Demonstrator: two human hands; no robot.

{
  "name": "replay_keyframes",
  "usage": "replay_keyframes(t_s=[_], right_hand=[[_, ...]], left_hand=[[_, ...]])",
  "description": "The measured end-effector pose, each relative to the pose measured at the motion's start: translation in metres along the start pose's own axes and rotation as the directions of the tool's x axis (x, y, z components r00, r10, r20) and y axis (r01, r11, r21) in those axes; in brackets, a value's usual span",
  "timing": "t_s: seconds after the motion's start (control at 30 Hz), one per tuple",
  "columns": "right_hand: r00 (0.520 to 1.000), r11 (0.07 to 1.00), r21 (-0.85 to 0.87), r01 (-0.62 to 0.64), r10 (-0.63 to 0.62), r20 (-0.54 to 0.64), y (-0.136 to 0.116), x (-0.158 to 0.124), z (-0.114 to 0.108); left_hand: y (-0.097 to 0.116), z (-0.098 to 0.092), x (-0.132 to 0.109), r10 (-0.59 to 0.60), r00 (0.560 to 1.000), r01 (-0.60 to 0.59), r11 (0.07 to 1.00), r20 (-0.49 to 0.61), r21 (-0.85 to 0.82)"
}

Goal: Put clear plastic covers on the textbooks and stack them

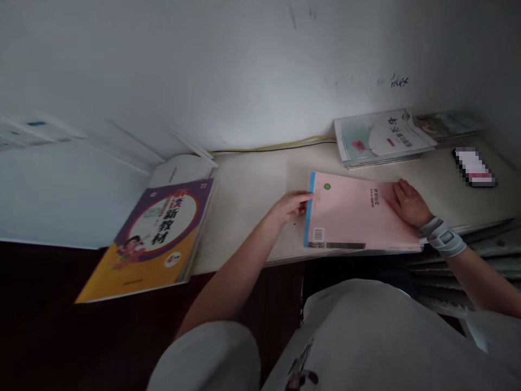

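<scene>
A pink book (345, 212) with a blue strip along its left edge lies at the table's front edge, its barcode at the lower left corner. At that blue edge my left hand (293, 206) pinches the book between thumb and fingers. My right hand (409, 203) rests flat on the right part of the cover, fingers stretched out; a grey band (443, 236) is around that wrist. Behind the pink book is a stack topped by a white and green book (378, 136).
A purple and orange book (150, 239) tops a pile at the table's left end, jutting past the front edge. A phone (474, 167) lies at the far right. A yellow and black cable (277, 145) runs along the wall behind the white table (244, 190).
</scene>
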State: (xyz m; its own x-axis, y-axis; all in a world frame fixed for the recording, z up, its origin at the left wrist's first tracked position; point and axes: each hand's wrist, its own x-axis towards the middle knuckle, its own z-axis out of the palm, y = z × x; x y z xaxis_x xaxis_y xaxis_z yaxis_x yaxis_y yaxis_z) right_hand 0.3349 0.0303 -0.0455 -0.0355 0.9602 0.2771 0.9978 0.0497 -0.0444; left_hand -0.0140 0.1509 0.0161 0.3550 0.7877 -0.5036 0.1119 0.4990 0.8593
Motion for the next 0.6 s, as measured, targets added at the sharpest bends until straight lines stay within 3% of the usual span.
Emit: replay_keyframes(t_s=[0.13, 0.23, 0.37, 0.47, 0.5, 0.53, 0.57, 0.6], right_hand=[[0.999, 0.999, -0.041, -0.006, 0.004, -0.045, -0.013, 0.0, -0.016], [0.987, 0.988, -0.013, 0.155, -0.156, -0.037, -0.043, -0.004, -0.036], [0.876, 0.875, 0.122, 0.468, -0.477, 0.069, -0.092, -0.017, -0.049], [0.832, 0.834, 0.128, 0.536, -0.548, 0.088, -0.112, -0.032, -0.048], [0.826, 0.828, 0.118, 0.548, -0.558, 0.083, -0.114, -0.038, -0.048], [0.82, 0.822, 0.106, 0.56, -0.568, 0.072, -0.114, -0.043, -0.047], [0.815, 0.816, 0.095, 0.571, -0.577, 0.058, -0.113, -0.048, -0.047], [0.81, 0.81, 0.085, 0.581, -0.585, 0.04, -0.111, -0.052, -0.046]], left_hand=[[-0.003, 0.012, -0.007, 0.131, 0.987, -0.134, 0.99, 0.09, 0.03], [-0.009, 0.022, -0.012, 0.173, 0.978, -0.172, 0.985, 0.115, -0.016], [-0.021, 0.025, -0.015, 0.221, 0.969, -0.229, 0.971, 0.113, 0.066], [-0.029, 0.023, -0.019, 0.322, 0.946, -0.318, 0.914, 0.027, 0.251], [-0.031, 0.022, -0.023, 0.407, 0.913, -0.368, 0.855, -0.034, 0.365], [-0.033, 0.023, -0.028, 0.517, 0.852, -0.413, 0.761, -0.082, 0.501], [-0.035, 0.026, -0.034, 0.629, 0.772, -0.444, 0.63, -0.085, 0.637], [-0.036, 0.029, -0.041, 0.718, 0.695, -0.467, 0.472, -0.02, 0.748]])
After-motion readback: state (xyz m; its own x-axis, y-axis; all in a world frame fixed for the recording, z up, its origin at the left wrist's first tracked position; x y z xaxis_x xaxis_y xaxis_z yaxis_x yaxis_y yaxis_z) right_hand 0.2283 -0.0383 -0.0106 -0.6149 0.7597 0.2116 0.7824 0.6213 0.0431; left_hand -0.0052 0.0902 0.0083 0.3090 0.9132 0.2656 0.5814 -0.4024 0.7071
